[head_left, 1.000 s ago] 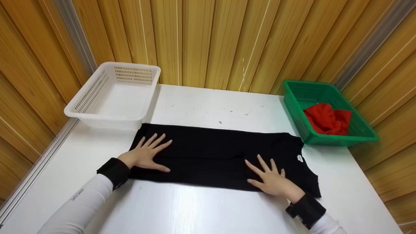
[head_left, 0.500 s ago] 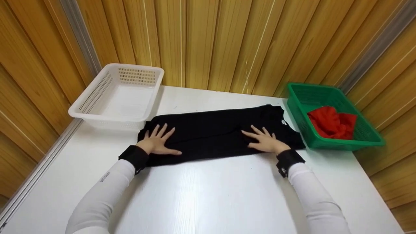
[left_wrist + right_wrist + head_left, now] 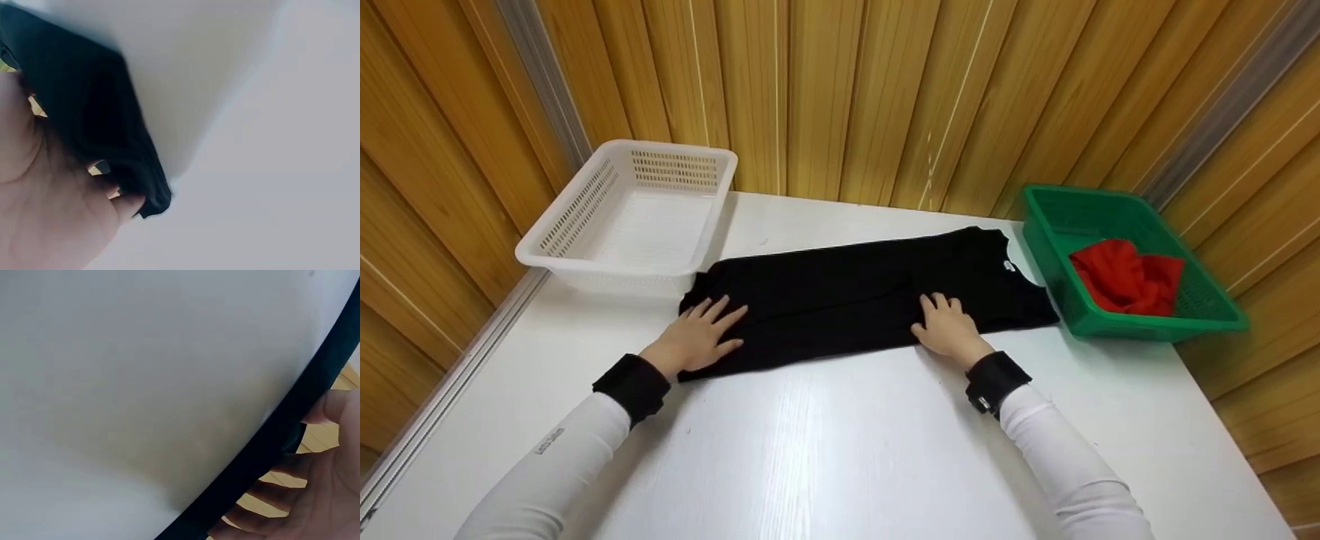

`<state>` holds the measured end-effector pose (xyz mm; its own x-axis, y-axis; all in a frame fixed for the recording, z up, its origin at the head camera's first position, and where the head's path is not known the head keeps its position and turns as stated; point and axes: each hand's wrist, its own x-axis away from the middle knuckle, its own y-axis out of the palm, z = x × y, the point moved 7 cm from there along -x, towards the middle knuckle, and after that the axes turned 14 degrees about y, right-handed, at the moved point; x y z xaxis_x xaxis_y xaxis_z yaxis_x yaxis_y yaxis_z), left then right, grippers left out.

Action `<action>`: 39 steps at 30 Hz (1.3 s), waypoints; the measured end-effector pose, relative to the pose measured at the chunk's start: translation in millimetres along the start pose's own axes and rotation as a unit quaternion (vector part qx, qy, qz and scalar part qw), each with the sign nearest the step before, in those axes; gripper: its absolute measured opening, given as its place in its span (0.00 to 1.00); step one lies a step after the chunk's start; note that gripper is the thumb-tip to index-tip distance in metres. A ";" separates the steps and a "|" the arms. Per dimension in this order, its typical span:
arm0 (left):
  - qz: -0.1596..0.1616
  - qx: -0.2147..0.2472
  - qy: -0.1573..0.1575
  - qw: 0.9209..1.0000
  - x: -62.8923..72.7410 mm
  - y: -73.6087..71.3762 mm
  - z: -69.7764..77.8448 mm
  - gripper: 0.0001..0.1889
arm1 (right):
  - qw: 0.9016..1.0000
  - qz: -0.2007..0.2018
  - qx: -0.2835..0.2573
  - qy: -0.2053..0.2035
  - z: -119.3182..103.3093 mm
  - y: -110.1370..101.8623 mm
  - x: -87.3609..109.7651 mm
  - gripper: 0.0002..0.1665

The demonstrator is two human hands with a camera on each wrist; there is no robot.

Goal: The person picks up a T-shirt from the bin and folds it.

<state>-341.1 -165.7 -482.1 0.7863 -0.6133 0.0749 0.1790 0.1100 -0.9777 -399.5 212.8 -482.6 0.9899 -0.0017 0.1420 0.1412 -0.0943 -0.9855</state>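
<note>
A black folded garment (image 3: 817, 292) lies flat across the table, slightly slanted, with its neckline and a small white label (image 3: 1009, 265) at the right end. My left hand (image 3: 694, 337) rests on its left end, fingers somewhat spread. In the left wrist view, layered cloth edges (image 3: 107, 118) show beside the palm. On the near edge, right of the middle, my right hand (image 3: 947, 328) touches the cloth with slightly bent fingers. The right wrist view has the garment's edge (image 3: 253, 461) running past the fingertips, neither pinched nor lifted as far as I can see.
At the back left stands a white perforated basket (image 3: 624, 264), close to the garment's left end. A green basket (image 3: 1132, 327) with a red cloth (image 3: 1125, 279) in it stands at the back right. Wood-patterned walls (image 3: 840, 97) enclose the white table (image 3: 810, 450).
The garment has shifted away from me and tilted, its right end now farther back. My right hand has slid left along it to the near edge; my left hand stays at the left end.
</note>
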 end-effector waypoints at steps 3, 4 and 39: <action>0.030 -0.054 0.014 0.998 9.4 -9.2 8.8 0.30 | 1.000 -0.015 -0.007 -0.010 0.9 -0.1 0.6 0.42; 0.032 -0.066 0.016 0.997 12.0 -11.8 12.3 0.30 | 1.000 -0.021 -0.011 -0.019 0.9 -0.4 0.0 0.42; -0.104 0.018 0.131 0.986 -24.6 27.1 79.4 0.61 | 0.991 -0.100 -0.064 0.056 -46.1 5.6 -31.6 0.61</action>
<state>-308.7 -85.5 -494.9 0.5514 -0.8058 0.2159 0.3449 -0.0154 -0.9385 -430.7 166.4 -488.3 0.9337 -0.0799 0.3491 0.3238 -0.2284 -0.9182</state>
